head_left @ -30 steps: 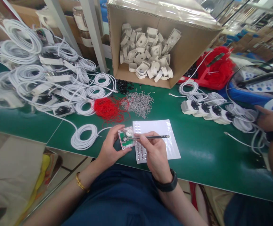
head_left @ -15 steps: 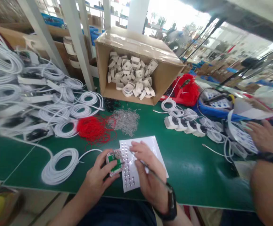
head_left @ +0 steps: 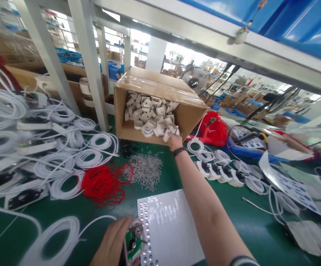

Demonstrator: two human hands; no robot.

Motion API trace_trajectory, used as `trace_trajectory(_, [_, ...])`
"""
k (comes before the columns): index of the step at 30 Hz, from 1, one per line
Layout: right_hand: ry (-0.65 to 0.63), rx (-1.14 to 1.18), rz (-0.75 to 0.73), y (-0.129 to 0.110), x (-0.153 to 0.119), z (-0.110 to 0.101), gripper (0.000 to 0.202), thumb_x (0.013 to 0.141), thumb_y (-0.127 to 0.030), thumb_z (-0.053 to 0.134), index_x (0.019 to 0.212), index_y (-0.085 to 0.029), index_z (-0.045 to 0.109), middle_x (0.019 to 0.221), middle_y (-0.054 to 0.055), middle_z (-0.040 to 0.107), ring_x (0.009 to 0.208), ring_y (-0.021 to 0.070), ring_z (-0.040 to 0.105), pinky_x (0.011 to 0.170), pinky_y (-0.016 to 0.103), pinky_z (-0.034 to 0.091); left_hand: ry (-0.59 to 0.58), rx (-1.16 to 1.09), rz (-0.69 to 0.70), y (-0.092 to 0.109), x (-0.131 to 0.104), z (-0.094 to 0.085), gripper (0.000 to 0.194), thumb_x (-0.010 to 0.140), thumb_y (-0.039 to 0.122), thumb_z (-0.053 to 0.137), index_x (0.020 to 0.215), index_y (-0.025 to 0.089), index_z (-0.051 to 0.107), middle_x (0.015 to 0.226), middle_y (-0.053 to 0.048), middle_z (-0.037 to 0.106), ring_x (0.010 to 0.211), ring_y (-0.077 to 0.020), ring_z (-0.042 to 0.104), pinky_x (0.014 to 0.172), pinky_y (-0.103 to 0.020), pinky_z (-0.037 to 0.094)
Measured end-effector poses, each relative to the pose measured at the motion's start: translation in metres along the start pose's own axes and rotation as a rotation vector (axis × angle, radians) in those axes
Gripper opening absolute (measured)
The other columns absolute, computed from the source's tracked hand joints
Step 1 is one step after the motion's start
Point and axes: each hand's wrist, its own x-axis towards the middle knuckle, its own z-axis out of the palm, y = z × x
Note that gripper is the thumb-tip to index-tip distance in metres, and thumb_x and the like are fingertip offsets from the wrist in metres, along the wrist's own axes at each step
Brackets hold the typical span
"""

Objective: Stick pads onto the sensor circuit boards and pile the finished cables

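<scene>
Right hand [head_left: 175, 142] nearer carton [head_left: 160, 85].
White housings [head_left: 148, 126] lie just beyond its fingertips, grip unclear; left hand [head_left: 112, 240] clamps circuit-board case [head_left: 134, 244].

Found a clear-edged board unit [head_left: 134, 240] in the left hand [head_left: 112, 242], open face up, green board exposed, round metallic part near the far edge, near side partly hidden by the hand. Noted an off-white casing [head_left: 166, 135] at the fingertips of the right hand [head_left: 175, 142], partly covered; could not confirm grip.
</scene>
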Motion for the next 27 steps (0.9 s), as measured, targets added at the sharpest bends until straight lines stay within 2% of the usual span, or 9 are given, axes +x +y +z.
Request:
trace_trajectory(3, [-0.143, 0.129, 0.107, 0.013, -0.036, -0.033, 0.033, 0.089, -0.039, 0.051, 0.068, -0.019, 0.036, 0.052, -0.011, 0.027, 0.038, 0.0035, 0.016, 0.035, 0.016, 0.017, -0.027, -0.02, -0.017, 0.001, 0.001, 0.003, 0.076, 0.07, 0.041, 0.07, 0.134, 0.019, 0.035, 0.117, -0.012, 0.063, 0.105, -0.027, 0.062, 0.09, -0.033, 0.054])
trace_trajectory(8, [-0.379, 0.229, 0.338, 0.05, -0.143, -0.097, 0.045, 0.07, -0.05, 0.069, 0.068, -0.022, 0.033, 0.052, -0.011, 0.028, 0.04, 0.0037, 0.013, 0.034, 0.016, 0.012, -0.06, -0.061, -0.153, 0.008, 0.003, 0.004, 0.069, 0.072, 0.035, 0.069, 0.13, 0.016, 0.036, 0.116, -0.012, 0.06, 0.105, -0.0274, 0.06, 0.09, -0.039, 0.053])
trace_trajectory(10, [-0.502, 0.197, 0.459, 0.061, -0.18, -0.117, 0.047, 0.068, -0.052, 0.07, 0.068, -0.022, 0.034, 0.05, -0.012, 0.025, 0.039, 0.0037, 0.011, 0.034, 0.018, 0.01, -0.067, -0.088, -0.172, 0.011, 0.005, 0.001, 0.064, 0.074, 0.037, 0.067, 0.127, 0.015, 0.038, 0.114, -0.013, 0.059, 0.105, -0.0275, 0.059, 0.09, -0.04, 0.053])
trace_trajectory(13, [-0.764, -0.118, 0.491, 0.06, -0.208, -0.135, 0.047, 0.076, -0.056, 0.061, 0.06, -0.021, 0.034, 0.046, -0.011, 0.021, 0.039, 0.0039, 0.013, 0.037, 0.02, 0.011, -0.083, -0.122, -0.165, 0.013, 0.008, -0.003, 0.058, 0.076, 0.04, 0.065, 0.123, 0.015, 0.041, 0.111, -0.013, 0.058, 0.104, -0.0277, 0.058, 0.091, -0.042, 0.051])
trace_trajectory(16, [-0.95, -0.736, 0.173, 0.04, -0.21, -0.132, 0.044, 0.083, -0.047, 0.055, 0.053, -0.016, 0.045, 0.046, -0.006, 0.035, 0.042, 0.0058, 0.029, 0.043, 0.022, 0.02, -0.097, -0.127, -0.177, 0.014, 0.009, -0.004, 0.058, 0.077, 0.043, 0.063, 0.122, 0.014, 0.042, 0.111, -0.013, 0.057, 0.104, -0.0283, 0.057, 0.091, -0.043, 0.05])
trace_trajectory(18, [-0.915, -1.096, -0.086, 0.024, -0.207, -0.119, 0.035, 0.084, -0.039, 0.056, 0.059, -0.015, 0.058, 0.053, -0.001, 0.05, 0.049, 0.009, 0.041, 0.048, 0.024, 0.024, -0.101, -0.132, -0.183, 0.015, 0.008, -0.004, 0.059, 0.077, 0.045, 0.063, 0.123, 0.015, 0.041, 0.112, -0.014, 0.056, 0.105, -0.0287, 0.056, 0.092, -0.044, 0.049])
trace_trajectory(21, [-0.739, -1.281, -0.298, 0.008, -0.208, -0.096, 0.029, 0.089, -0.037, 0.049, 0.078, -0.018, 0.067, 0.074, 0.004, 0.066, 0.066, 0.0143, 0.056, 0.056, 0.024, 0.031, -0.106, -0.154, -0.194, 0.015, 0.007, -0.004, 0.06, 0.076, 0.045, 0.064, 0.123, 0.016, 0.041, 0.113, -0.013, 0.056, 0.106, -0.0287, 0.056, 0.094, -0.044, 0.047])
trace_trajectory(25, [-0.389, -1.417, -0.256, 0.013, -0.232, -0.083, 0.048, 0.094, -0.053, 0.03, 0.103, -0.018, 0.063, 0.085, 0.009, 0.066, 0.074, 0.0209, 0.061, 0.06, 0.027, 0.037, -0.135, -0.238, -0.304, 0.014, 0.006, -0.007, 0.06, 0.073, 0.043, 0.067, 0.122, 0.019, 0.042, 0.115, -0.011, 0.057, 0.105, -0.0272, 0.057, 0.094, -0.043, 0.047])
trace_trajectory(27, [-0.25, -1.48, -0.225, 0.029, -0.251, -0.083, 0.061, 0.089, -0.061, 0.035, 0.127, -0.017, 0.049, 0.093, 0.012, 0.062, 0.072, 0.0234, 0.061, 0.058, 0.029, 0.039, -0.123, -0.308, -0.415, 0.014, 0.006, -0.01, 0.062, 0.071, 0.043, 0.069, 0.123, 0.021, 0.041, 0.118, -0.009, 0.057, 0.105, -0.0263, 0.058, 0.092, -0.041, 0.048])
